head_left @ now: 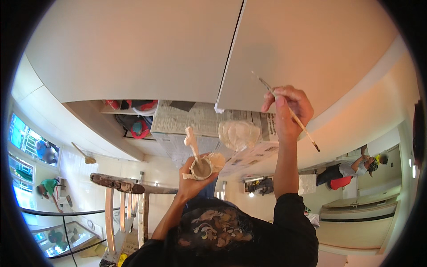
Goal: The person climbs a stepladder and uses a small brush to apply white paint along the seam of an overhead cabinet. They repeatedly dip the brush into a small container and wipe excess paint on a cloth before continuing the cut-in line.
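My right hand [287,111] is raised toward a pale flat panel [302,49] overhead and grips a thin paintbrush [284,107], its bristle tip close to the panel's surface. My left hand [195,178] holds a small round cup [202,169] of greyish paste, with a paste-smeared stick [192,142] standing in it and a crumpled rag or plastic at its side. A dark seam [231,49] runs between the two pale panels, ending at a white blob near the paper.
Newspaper sheets [195,122] cover the surface below the panels, with a clear plastic bag [239,133] hanging against them. A wooden ladder or trestle [118,187] stands at the left. Other people work at the left windows and at the right by a counter.
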The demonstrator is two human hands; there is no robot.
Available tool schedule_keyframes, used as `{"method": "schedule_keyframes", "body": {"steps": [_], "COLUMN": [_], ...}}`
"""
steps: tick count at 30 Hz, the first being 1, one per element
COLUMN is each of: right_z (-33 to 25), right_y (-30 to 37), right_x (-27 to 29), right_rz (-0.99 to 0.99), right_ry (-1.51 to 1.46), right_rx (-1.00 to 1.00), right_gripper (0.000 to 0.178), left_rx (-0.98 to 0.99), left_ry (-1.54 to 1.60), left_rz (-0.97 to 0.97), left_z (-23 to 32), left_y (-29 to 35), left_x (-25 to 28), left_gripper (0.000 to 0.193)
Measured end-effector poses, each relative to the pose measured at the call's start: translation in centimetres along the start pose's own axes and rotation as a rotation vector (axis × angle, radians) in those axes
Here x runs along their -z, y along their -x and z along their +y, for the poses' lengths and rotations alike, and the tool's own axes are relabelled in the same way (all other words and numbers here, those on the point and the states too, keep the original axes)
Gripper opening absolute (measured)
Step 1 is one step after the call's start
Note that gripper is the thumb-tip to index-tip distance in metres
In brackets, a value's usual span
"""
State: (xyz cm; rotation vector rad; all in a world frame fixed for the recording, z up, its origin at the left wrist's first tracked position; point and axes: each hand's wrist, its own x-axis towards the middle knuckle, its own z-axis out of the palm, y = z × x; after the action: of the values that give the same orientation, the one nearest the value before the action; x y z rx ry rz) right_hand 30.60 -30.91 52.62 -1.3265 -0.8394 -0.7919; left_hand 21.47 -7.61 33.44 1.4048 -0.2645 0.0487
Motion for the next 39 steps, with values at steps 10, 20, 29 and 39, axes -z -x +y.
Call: {"method": "schedule_keyframes", "body": {"steps": [10, 20, 29, 39], "right_z": [3.5, 5.7, 7.4, 8.0], "right_y": [-10.6, -16.5, -17.5, -17.7], "right_x": [1.1, 0.9, 0.7, 0.7], "right_rz": [-0.116, -0.139, -0.094, -0.092], "right_ry": [0.230, 0.426, 0.556, 0.640], "right_rx": [0.198, 0.486, 0.615, 0.710], "right_gripper": [0.018, 0.015, 0.010, 0.012], "left_rx": [0.066, 0.056, 0.058, 0.042], "left_ry": [0.031, -0.027, 0.015, -0.067], "left_rz": [0.052, 0.035, 0.037, -0.004], "left_z": [-0.8, -0.6, -0.6, -1.5], "left_y": [-0.9, -3.7, -5.3, -6.1], "left_x": [0.2, -0.5, -1.3, -1.6], "left_gripper": [0.059, 0.060, 0.062, 0.066]}}
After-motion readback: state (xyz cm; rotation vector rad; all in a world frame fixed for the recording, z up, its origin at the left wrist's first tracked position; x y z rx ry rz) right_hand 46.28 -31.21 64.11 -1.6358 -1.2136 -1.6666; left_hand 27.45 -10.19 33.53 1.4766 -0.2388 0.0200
